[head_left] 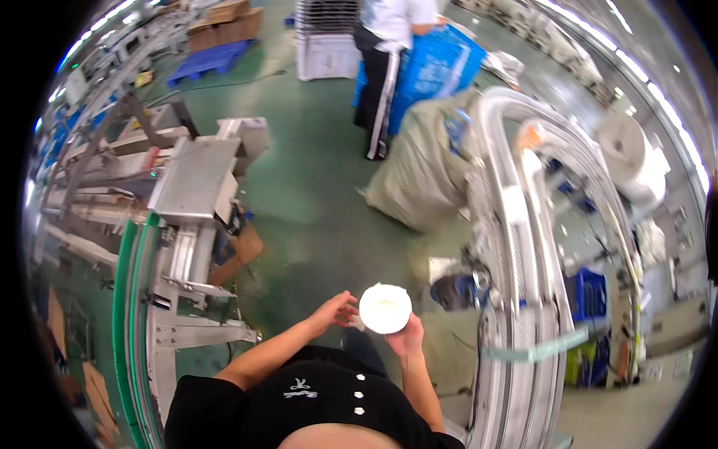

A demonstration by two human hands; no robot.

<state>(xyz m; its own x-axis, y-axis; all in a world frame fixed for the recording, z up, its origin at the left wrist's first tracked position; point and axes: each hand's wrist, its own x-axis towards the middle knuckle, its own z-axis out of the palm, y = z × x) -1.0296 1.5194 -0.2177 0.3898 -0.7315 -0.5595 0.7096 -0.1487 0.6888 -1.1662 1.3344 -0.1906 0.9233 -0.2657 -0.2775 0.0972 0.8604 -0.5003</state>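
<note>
A round white roll, which looks like a paper roll [385,308], is held up in front of my body. Its pale end faces upward, with a faint ring at the middle. My right hand [406,335] grips it from the lower right, and part of the fingers is hidden behind it. Just left of the roll is my left hand [335,311], its fingers apart and slightly curled. Whether those fingertips touch the roll's edge I cannot make out.
A curved metal conveyor [516,224] runs along my right, crossed by a pale green strip [538,346]. A machine with a green rail [129,314] stands left. Ahead are a large sack [422,176], a blue bag [441,63] and another person [385,60].
</note>
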